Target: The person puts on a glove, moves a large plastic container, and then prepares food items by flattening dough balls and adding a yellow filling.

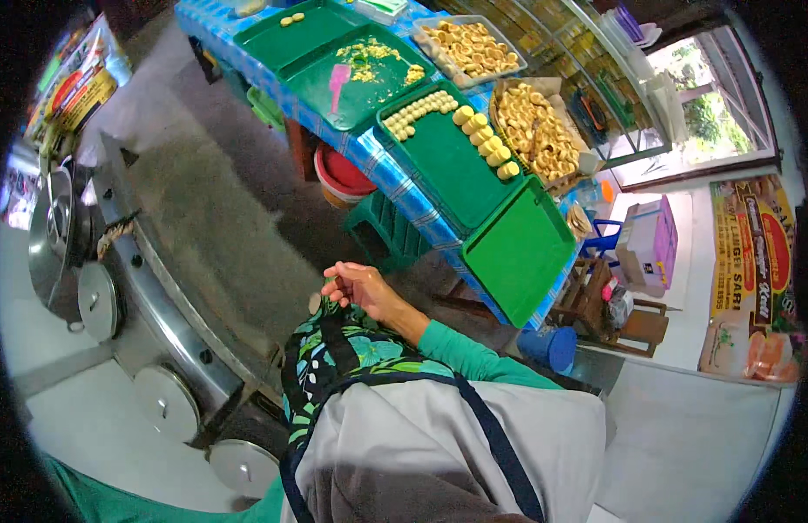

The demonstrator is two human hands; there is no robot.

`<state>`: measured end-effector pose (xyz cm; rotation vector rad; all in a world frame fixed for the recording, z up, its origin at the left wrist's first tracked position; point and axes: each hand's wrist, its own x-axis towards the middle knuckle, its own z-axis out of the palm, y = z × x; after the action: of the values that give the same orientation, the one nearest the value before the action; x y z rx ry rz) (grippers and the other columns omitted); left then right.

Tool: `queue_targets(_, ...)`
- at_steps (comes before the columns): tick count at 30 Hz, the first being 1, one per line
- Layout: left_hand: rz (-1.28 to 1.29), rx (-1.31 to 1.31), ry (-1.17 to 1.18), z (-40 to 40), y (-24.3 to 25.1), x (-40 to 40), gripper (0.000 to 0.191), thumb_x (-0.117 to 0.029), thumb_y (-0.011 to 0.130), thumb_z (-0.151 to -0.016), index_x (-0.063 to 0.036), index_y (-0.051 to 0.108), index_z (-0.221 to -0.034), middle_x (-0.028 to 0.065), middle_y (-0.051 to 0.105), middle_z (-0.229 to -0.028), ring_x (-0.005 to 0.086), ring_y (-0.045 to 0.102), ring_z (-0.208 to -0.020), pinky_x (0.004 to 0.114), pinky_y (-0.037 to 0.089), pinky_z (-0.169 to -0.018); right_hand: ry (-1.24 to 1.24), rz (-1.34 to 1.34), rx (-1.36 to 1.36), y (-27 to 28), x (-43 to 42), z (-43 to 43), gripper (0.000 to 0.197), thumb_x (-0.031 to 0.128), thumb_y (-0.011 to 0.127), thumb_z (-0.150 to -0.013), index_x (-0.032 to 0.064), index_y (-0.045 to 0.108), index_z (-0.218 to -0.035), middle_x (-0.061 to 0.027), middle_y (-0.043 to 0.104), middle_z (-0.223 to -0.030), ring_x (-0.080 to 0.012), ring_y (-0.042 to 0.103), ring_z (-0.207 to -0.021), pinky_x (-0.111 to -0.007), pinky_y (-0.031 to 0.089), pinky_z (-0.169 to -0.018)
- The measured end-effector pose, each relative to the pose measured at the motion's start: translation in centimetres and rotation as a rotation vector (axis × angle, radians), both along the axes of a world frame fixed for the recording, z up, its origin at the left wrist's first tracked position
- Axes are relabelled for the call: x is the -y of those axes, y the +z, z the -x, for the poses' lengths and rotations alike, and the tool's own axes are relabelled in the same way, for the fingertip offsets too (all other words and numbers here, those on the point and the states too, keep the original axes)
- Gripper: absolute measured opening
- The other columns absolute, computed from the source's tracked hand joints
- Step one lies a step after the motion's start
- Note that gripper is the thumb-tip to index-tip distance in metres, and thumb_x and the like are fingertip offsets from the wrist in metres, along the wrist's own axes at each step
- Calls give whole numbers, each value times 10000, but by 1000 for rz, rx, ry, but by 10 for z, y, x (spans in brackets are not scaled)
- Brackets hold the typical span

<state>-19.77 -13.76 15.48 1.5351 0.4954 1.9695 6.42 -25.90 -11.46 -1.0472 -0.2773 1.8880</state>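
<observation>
My right hand [361, 287] is raised in front of my waist, its fingers loosely curled. It is right by the upper edge of my dark floral apron [371, 353]; whether the fingers pinch the cloth is unclear. Only a green sleeve [162, 500] of my left arm shows at the lower left, and the left hand is out of view. Ahead, a table holds a bright green tray [524, 252] and a darker green tray [453, 176]. Small pale dough balls [420, 111] and thicker yellow dough pieces [485, 140] lie in the darker one.
A pink spatula [339, 82] and crumbs rest in another green tray [306, 78]. Baked pastries fill a clear tub [469, 49] and a lined basket [538, 127]. Below are a green stool [387, 229] and a blue bucket [551, 346]. Pot lids [165, 402] line the steel stove [168, 314].
</observation>
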Motion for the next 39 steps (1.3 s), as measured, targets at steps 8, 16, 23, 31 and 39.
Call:
queue_targets(8,9,26,-45,-29,-24,-113,788,-587,406,-966,56,470,-1418,220,542,-1402,327,517,-1301,467,388,-1113,-92,-4,92,0,-74,-7,360,355,589,-994,20,621,-1120,-99,709,-885,-121,642,-698,-240,475,-583)
queue_targets(16,21,-10,-49,-68,-12,-246,726,-532,392,-991,57,487,-1405,211,550,-1396,311,530,-1289,455,393,-1111,-140,-9,446,3,-214,-51,265,262,627,-980,46,657,-1131,-44,712,-913,-85,625,-747,-237,473,-627)
queue_targets(23,48,-61,-66,-88,14,-345,673,-483,380,-1013,58,502,-1394,204,557,-1391,297,541,-1278,445,398,-1109,-326,-205,660,-16,-329,-108,139,136,646,-939,17,680,-1001,-44,687,-791,-107,605,-649,-267,508,-615)
queue_targets(31,221,-80,-379,-158,8,-441,614,-427,366,-1038,59,519,-1382,195,565,-1385,280,554,-1265,433,403,-1107,-476,-75,880,9,-369,-122,158,146,641,-901,2,696,-939,-72,696,-742,-125,664,-708,-303,530,-640)
queue_targets(39,660,-975,-1240,-263,-159,-425,358,-108,640,-946,24,631,-1279,135,643,-1304,234,578,-1236,350,423,-1064,-809,283,1090,-16,-309,-85,178,152,641,-861,20,705,-963,-94,709,-770,-162,664,-685,-324,530,-635)
